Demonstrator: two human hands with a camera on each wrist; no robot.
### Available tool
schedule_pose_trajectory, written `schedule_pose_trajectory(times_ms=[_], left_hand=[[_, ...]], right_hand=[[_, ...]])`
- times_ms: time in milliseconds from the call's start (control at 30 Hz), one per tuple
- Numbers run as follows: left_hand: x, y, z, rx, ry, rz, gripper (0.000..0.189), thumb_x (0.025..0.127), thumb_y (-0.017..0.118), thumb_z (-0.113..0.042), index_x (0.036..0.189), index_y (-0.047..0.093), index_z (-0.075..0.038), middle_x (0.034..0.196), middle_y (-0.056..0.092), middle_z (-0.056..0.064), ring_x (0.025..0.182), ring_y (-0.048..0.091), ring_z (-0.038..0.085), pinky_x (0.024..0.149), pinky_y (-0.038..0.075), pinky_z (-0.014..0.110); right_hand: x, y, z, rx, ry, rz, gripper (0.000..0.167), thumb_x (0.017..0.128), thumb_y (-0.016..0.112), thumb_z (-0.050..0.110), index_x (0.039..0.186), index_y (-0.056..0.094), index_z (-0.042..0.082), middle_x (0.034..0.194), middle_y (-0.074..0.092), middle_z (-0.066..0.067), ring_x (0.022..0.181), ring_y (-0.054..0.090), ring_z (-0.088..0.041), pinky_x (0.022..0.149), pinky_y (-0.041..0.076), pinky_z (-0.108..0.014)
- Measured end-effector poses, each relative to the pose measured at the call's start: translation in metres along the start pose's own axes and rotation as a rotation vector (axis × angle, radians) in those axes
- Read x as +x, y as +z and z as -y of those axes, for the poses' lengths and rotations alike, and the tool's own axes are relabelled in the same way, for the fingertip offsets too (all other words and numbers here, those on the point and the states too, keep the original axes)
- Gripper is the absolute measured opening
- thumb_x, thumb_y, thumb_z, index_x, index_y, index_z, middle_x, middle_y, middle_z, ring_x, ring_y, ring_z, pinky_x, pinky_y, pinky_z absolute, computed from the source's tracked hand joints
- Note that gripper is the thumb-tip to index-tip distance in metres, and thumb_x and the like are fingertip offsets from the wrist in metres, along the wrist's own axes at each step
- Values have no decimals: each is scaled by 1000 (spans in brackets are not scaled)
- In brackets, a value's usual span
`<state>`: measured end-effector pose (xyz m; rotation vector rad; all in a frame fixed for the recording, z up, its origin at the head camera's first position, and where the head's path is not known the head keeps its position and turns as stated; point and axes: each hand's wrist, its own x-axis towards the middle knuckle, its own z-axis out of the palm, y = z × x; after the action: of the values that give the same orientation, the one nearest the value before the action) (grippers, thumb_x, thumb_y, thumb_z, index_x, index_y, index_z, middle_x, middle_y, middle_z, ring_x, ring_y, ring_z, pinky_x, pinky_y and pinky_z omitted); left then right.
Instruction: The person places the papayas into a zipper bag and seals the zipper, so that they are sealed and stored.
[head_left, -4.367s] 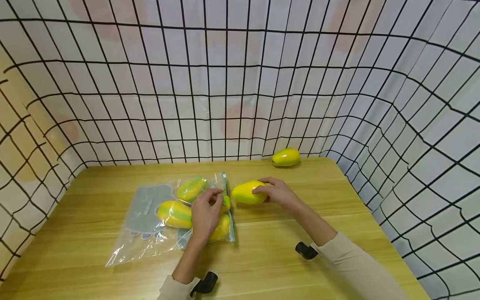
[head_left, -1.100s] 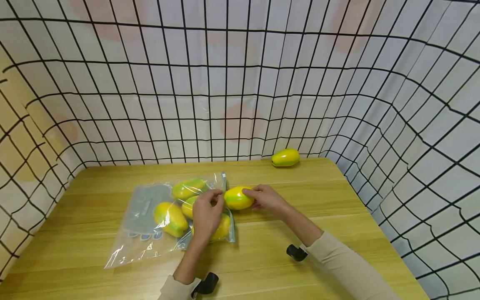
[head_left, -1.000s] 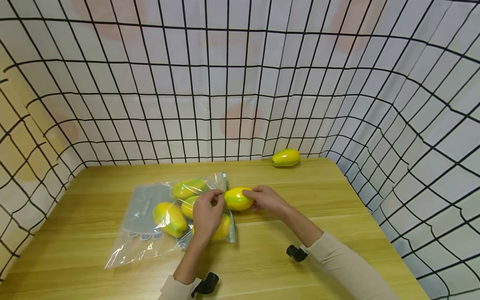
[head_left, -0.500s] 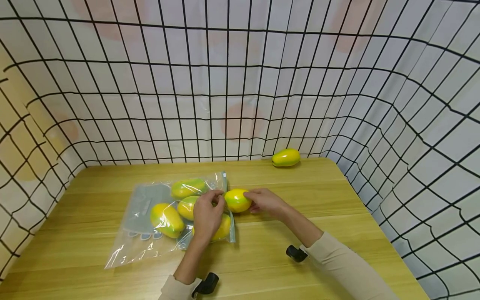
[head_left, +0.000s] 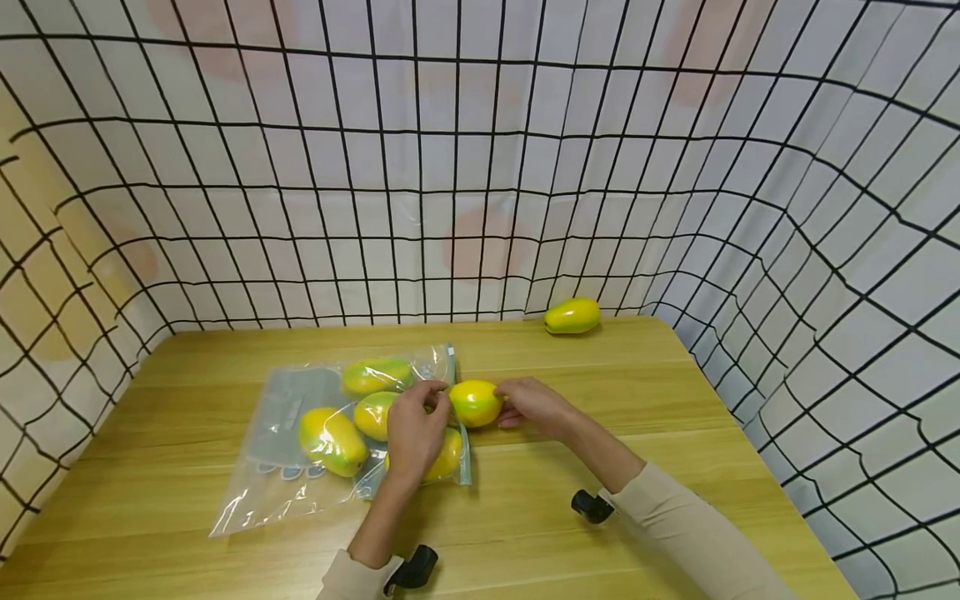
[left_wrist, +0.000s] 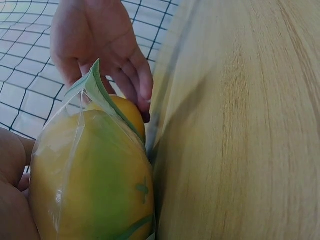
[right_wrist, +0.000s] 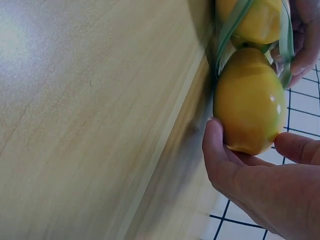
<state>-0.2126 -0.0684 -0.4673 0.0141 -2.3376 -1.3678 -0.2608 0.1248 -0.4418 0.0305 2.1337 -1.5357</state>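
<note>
My left hand [head_left: 412,429] pinches the upper edge of the mouth of a clear zip bag [head_left: 258,492] lying on the table, lifting it a little. With thumb and fingertips my right hand [head_left: 536,407] holds the rear end of a yellow papaya [head_left: 474,403]. The papaya's narrow end sits between the two green strips of the bag mouth in the right wrist view, where the right fingers [right_wrist: 215,145] curl at its bottom. Several yellow-green papayas lie inside the bag, one [head_left: 333,442] toward its left. In the left wrist view a bagged papaya [left_wrist: 105,175] hides much of the held one.
One more papaya [head_left: 572,316] lies at the table's back edge, right of centre. Black wire mesh [head_left: 472,192] over pale cloth encloses the back and sides of the wooden table [head_left: 600,433]. A black wrist camera [head_left: 592,506] hangs at the right cuff.
My right hand has carried the papaya left into the bag mouth, its grip sliding back to the rear end. Papayas inside the bag have shifted left. The left hand stays at the bag's edge.
</note>
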Motion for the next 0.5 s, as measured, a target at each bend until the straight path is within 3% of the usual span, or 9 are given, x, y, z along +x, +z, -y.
schedule_pose_trajectory(times_ms=[233, 500], left_hand=[[0, 1, 0, 4, -13, 2, 17, 91, 64, -11, 100, 78, -5, 76, 71, 3, 71, 62, 18, 66, 51, 32], [-1, 2, 1, 1, -16, -16, 18, 91, 65, -12, 100, 78, -6, 78, 73, 3, 73, 65, 18, 69, 53, 34]], right_hand=[[2, -2, 1, -7, 11, 17, 44, 102, 47, 22, 133, 54, -8, 121, 61, -21, 100, 65, -26, 92, 57, -38], [2, 2, 3, -17, 0, 28, 43, 102, 52, 25, 133, 54, -6, 114, 64, -20, 94, 67, -26, 88, 59, -39]])
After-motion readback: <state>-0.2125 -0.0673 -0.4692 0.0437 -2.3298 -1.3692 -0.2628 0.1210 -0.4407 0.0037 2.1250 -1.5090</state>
